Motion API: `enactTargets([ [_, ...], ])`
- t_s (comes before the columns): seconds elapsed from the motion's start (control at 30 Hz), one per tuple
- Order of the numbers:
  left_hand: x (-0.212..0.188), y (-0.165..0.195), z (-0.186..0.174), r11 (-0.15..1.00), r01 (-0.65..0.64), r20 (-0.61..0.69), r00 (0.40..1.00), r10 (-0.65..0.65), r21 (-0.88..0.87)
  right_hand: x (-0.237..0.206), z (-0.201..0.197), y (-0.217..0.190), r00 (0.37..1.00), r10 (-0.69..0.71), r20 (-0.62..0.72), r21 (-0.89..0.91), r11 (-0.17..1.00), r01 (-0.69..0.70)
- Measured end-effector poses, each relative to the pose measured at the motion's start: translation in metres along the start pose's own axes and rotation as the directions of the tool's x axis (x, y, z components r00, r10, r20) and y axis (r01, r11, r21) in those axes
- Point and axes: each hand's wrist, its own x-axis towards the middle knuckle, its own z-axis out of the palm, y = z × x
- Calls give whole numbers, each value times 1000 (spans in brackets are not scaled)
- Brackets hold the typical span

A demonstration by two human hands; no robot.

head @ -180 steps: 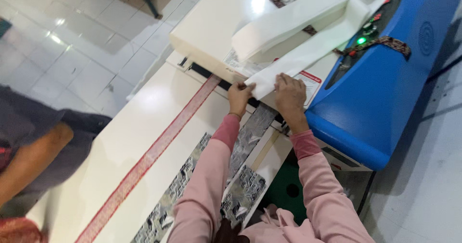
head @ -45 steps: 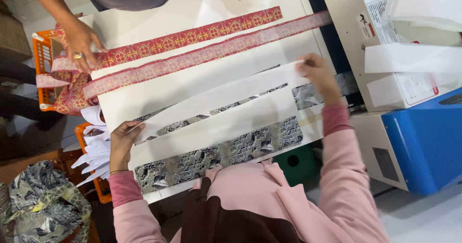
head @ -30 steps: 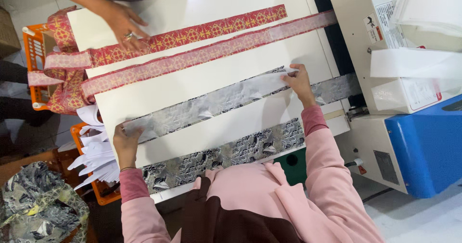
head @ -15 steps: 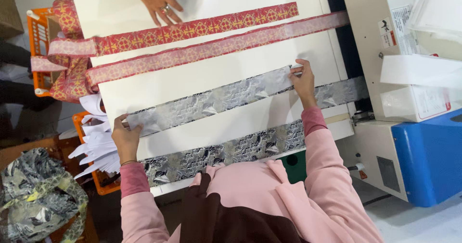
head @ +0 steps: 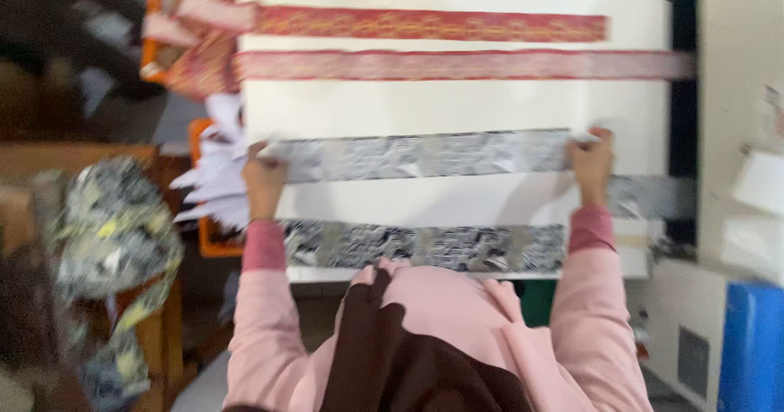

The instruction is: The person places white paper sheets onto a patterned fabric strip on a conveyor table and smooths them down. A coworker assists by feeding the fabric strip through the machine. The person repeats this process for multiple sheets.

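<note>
Grey patterned strip (head: 425,154) stretched flat on the white table (head: 457,106), fingers clamped on both ends

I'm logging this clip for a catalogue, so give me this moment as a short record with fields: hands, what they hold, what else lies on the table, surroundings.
left hand: left hand grips the left end of the grey-and-black patterned fabric strip
right hand: right hand grips its right end
strip state: stretched flat across the white table
also on table: two red patterned strips, a second grey patterned strip
surroundings: white-and-blue machine at right, orange basket at left
</note>
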Motion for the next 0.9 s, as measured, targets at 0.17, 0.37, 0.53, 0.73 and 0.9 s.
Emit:
enactTargets([
  [0.17, 12, 19, 20, 999, 26, -5, 1000, -26, -21, 22, -7, -1, 997, -69, -34, -172, 983, 63],
  [0.37, 20, 31, 11, 983, 159, 39, 987, -156, -90, 20, -2, -16, 999, -32, -18, -242, 970, 27],
  [0.53, 19, 29, 6, 983, 159, 28, 987, -157, -89, 15, 3, -26, 999, 33, 3, -257, 966, -31],
  [0.73, 16, -1, 7, 1000, -6, -6, 1000, 5, -9, 7, 12, -19, 995, -94, -37, -211, 974, 85],
  [0.9, 8, -42, -23, 998, -43, 36, 998, 45, -56, -21, 20, -18, 997, -53, -53, -103, 994, 47],
])
